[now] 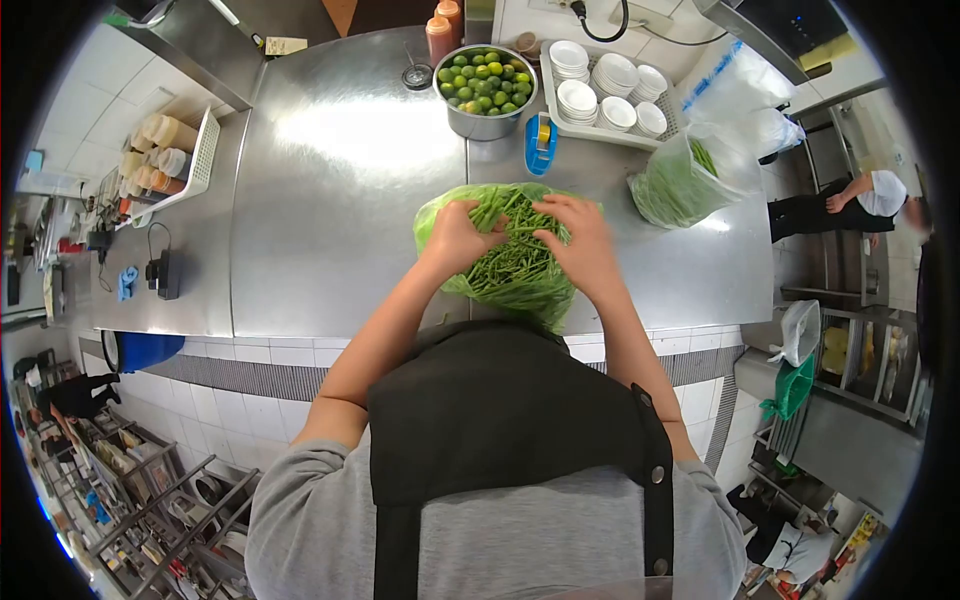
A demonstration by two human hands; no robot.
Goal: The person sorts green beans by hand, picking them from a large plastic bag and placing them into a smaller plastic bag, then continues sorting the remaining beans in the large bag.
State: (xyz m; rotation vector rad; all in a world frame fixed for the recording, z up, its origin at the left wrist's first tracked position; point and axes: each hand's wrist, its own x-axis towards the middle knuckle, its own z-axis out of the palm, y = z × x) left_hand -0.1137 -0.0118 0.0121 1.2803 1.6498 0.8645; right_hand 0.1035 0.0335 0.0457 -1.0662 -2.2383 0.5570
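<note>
A green plastic bag (430, 212) lies opened on the steel counter in front of me, full of cut green beans (515, 265). My left hand (460, 240) is at the bag's left side, its fingers closed around a small bunch of green beans (490, 208). Over the right part of the pile is my right hand (582, 240), with thumb and fingers bent and apart, the fingertips close to the beans. Whether the right fingertips touch a bean is hard to make out.
Behind the bag stand a metal pot of limes (482, 122), a blue tape dispenser (541, 146) and a white crate of small bowls (600, 132). A clear bag of greens (680, 190) is to the right. A white basket of containers (200, 165) sits left. Other people are at the far sides.
</note>
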